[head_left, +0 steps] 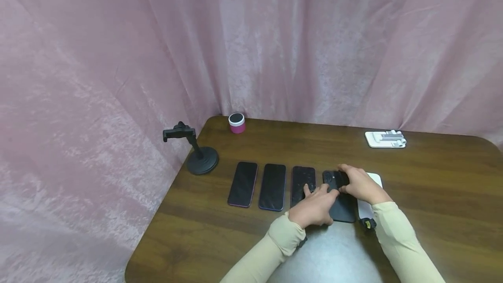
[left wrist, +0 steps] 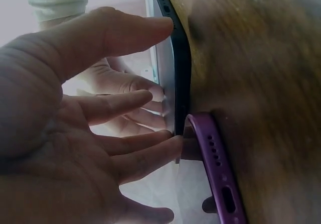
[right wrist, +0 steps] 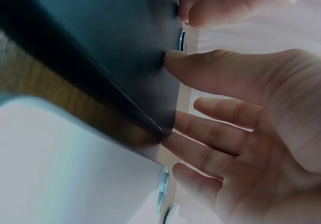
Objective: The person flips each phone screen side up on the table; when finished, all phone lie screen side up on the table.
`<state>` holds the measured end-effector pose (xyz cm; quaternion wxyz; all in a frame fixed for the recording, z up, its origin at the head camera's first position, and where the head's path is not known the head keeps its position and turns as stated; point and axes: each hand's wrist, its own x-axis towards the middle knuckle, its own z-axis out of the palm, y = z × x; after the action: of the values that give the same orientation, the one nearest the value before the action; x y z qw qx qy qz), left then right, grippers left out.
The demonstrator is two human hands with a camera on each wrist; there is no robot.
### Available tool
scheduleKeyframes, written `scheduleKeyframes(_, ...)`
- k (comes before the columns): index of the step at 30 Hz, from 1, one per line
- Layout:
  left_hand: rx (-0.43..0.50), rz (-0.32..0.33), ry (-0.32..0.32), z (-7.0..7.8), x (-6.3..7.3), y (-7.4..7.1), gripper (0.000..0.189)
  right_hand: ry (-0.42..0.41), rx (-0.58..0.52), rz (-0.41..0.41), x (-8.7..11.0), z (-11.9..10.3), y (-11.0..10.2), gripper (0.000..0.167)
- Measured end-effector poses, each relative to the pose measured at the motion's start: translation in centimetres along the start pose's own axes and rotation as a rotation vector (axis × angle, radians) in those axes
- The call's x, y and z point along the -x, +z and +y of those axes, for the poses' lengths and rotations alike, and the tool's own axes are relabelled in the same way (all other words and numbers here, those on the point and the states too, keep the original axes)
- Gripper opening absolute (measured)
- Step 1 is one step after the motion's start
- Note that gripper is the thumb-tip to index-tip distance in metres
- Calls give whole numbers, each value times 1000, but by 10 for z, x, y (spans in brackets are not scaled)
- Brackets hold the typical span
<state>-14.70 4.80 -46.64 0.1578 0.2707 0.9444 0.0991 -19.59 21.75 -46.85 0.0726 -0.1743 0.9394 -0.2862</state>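
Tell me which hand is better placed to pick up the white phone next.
Probably the right hand: in the head view it partly covers the white phone, so its reach looks shorter. The left hand is farther off, with the black phone between.

1. Head view: moderate, even light; the curtain (head_left: pixel 267 47) has a soft sheen, and pale glare whitens the near desk (head_left: pixel 196 239).
2. Left wrist view: overexposed background behind the shaded left hand (left wrist: pixel 75 118); the wood grain blurs.
3. Right wrist view: dim, hazy; the dark phone (right wrist: pixel 110 48) is shadowed, the white phone (right wrist: pixel 60 169) milky with glare.
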Motion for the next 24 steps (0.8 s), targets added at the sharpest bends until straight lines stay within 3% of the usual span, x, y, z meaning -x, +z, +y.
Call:
scheduleKeyframes(10,-102,12,-22,8,-3,4,74,-29,26,-24,-3,3,-2,64)
scheduleKeyframes(16,-79,33,-29,8,-3,4,73,2,34,-45,-3,4,-1,64)
scheduleKeyframes(24,-33,69,-15,7,-2,5,74,-6,5,-8,-5,4,-3,62)
